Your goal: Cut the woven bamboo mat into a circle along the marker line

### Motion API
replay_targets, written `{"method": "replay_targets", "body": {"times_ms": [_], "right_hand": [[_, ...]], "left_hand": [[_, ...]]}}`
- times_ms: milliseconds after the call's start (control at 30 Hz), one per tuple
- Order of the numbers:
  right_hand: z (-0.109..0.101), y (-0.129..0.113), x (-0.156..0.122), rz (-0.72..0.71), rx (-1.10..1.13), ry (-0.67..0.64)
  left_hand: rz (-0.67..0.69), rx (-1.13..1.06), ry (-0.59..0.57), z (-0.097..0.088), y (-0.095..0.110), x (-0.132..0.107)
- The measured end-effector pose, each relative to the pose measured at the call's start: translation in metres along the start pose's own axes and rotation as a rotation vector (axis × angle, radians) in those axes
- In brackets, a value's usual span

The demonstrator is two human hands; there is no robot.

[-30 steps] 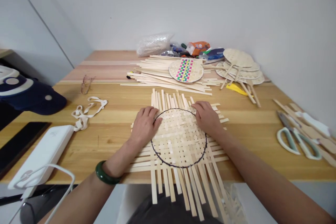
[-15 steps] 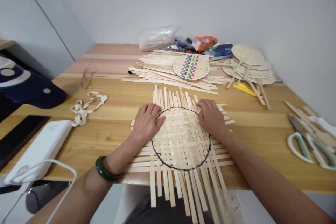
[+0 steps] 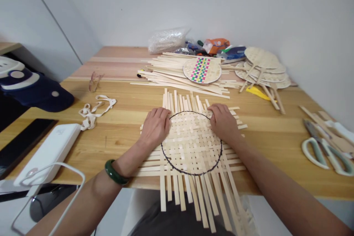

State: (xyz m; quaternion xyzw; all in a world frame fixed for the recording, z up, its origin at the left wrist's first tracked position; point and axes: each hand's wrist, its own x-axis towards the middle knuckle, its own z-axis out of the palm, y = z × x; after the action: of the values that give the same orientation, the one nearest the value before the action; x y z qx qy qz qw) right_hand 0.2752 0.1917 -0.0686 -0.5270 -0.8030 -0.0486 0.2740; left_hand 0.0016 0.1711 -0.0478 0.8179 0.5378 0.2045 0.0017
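Note:
A mat woven from pale bamboo strips lies at the near edge of the wooden table, with a black circle drawn on it and loose strip ends hanging over the edge. My left hand rests on the mat's left side, fingers bent and pressing on the strips at the circle's upper left. My right hand presses on the upper right of the circle, fingers curled over the strip ends. A green bangle sits on my left wrist.
Behind the mat lie a pile of loose bamboo strips, a round woven piece with coloured squares and stacked woven fans. Scissors lie right. A white power bank, white cord, glasses and caps lie left.
Both hands stay on the mat; the left fingers have drawn in slightly toward the circle's edge. The view has shifted a little.

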Motion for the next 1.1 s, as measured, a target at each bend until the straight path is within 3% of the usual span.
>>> {"method": "replay_targets", "body": {"times_ms": [300,433,667,1100], "right_hand": [[-0.011,0.004,0.005,0.038,0.059,0.04],[-0.016,-0.005,0.015,0.012,0.047,0.002],[0.0,-0.015,0.015,-0.031,0.069,-0.071],[0.003,-0.012,0.016,-0.041,0.058,-0.109]], "left_hand": [[-0.003,-0.003,-0.018,-0.018,0.016,0.009],[0.002,-0.017,-0.048,-0.009,0.023,0.014],[0.01,-0.045,-0.045,0.007,0.015,0.014],[-0.049,-0.069,-0.065,0.013,0.016,0.017]]}}
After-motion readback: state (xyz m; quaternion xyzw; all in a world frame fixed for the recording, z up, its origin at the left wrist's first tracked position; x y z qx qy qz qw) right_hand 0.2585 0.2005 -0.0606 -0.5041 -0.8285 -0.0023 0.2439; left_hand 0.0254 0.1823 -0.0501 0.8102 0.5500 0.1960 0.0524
